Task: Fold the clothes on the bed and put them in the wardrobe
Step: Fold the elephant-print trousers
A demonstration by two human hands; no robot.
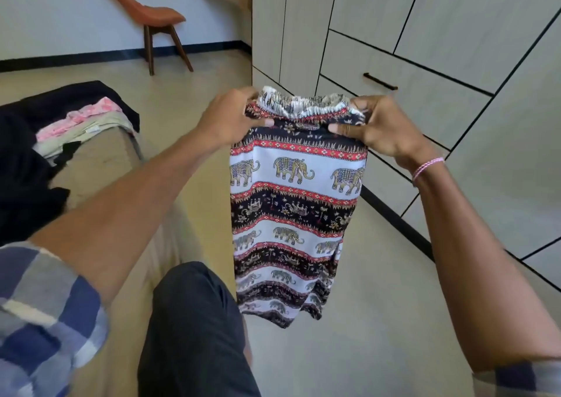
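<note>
The elephant-print garment [294,202] of thin black, white and red banded cloth is hanging in the air just in front of the wardrobe, with its gathered end uppermost and its hem dangling free above the pale floor [349,351]. The tall, pale wood-grain wardrobe [455,32] with dark seams is standing with every panel closed, so it is not yet ready to take anything. The low beige bed [100,159] is lying well apart from the wardrobe, across the strip of floor. It is carrying a loose heap of black, pink and cream clothes [76,123] on the side away from the wardrobe.

The left hand [230,120] is pinching the corner of the garment farther from the wardrobe, with its thumb on the near face and its fingers curled behind. The right hand [379,126] is clamping the corner nearer the wardrobe in the same way. The white elastic waistband [303,109] is bunching between them.

The person seems to be squaring the garment for its first fold. That is likely going best with both corners kept level and the elastic drawn taut, so the cloth is hanging flat. The hands can then be brought together edge to edge, since cloth this light is probably prone to sliding out of line.
</note>
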